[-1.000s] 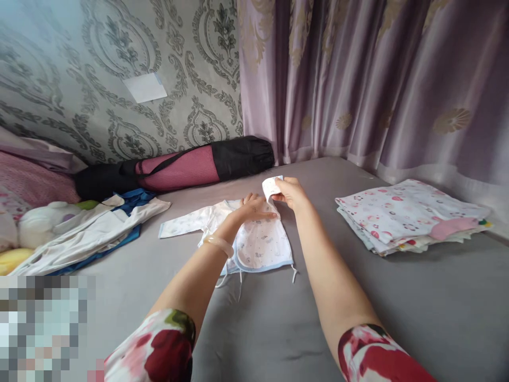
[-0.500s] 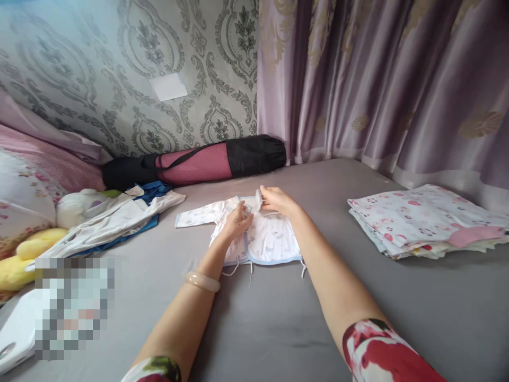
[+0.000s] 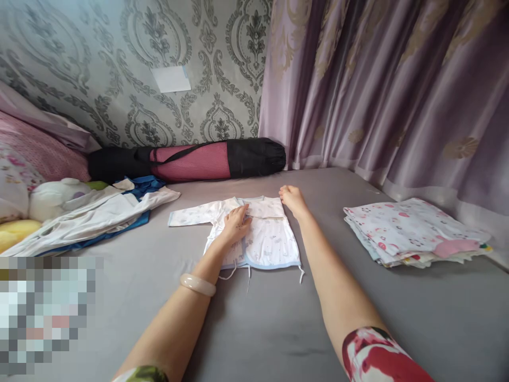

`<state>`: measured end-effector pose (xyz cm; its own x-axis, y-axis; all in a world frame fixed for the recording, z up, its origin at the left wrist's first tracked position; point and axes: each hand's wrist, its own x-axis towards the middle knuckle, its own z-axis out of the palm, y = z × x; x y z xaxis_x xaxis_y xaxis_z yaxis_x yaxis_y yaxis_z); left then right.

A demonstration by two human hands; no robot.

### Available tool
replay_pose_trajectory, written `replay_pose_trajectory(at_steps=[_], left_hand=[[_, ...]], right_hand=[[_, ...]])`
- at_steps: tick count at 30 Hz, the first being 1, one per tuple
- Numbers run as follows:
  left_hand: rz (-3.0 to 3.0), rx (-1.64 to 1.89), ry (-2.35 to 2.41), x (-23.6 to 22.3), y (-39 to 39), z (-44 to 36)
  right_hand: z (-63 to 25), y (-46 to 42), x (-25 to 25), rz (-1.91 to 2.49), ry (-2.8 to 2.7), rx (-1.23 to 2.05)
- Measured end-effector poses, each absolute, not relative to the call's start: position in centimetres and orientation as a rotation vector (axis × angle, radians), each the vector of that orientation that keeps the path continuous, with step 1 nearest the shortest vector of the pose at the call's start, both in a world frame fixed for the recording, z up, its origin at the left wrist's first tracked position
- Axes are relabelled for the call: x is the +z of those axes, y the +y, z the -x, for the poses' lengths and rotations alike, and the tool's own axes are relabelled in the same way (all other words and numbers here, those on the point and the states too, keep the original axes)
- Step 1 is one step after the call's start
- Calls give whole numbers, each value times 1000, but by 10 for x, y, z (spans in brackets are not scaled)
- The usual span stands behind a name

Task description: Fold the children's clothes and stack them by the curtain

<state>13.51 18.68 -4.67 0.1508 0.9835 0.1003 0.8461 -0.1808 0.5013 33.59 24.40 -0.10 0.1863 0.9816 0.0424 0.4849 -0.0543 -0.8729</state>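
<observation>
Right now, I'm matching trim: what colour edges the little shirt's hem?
Light blue along the shirt's hem, clearest in the head view.

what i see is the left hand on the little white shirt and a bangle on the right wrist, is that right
The head view shows the bangle on the left wrist, not the right; the left hand is on the little white shirt.

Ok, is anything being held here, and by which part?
The right hand is at an upper corner of the small shirt; whether it pinches the cloth there cannot be told. The left hand lies on the front, with no grip visible.
</observation>
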Motion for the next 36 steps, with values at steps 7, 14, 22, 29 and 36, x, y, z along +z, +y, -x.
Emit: replay_pose_trajectory(at_steps=[7,14,22,29,36], left_hand=[[-2166,583,1764,-48,187,-137],[-2281,422,1886,-59,188,-136],[-2328,288,1949,-61,186,-137],[-2366,294,1979,-63,186,-137],[-2367,297,1994,-61,184,-138]], right_hand=[[-294,223,-18,1690,-2205,455],[-275,209,-36,1707,-2413,442],[-279,204,-42,1768,-2423,400],[-286,208,-42,1940,-2377,303],[-296,214,-43,2101,-2269,260]])
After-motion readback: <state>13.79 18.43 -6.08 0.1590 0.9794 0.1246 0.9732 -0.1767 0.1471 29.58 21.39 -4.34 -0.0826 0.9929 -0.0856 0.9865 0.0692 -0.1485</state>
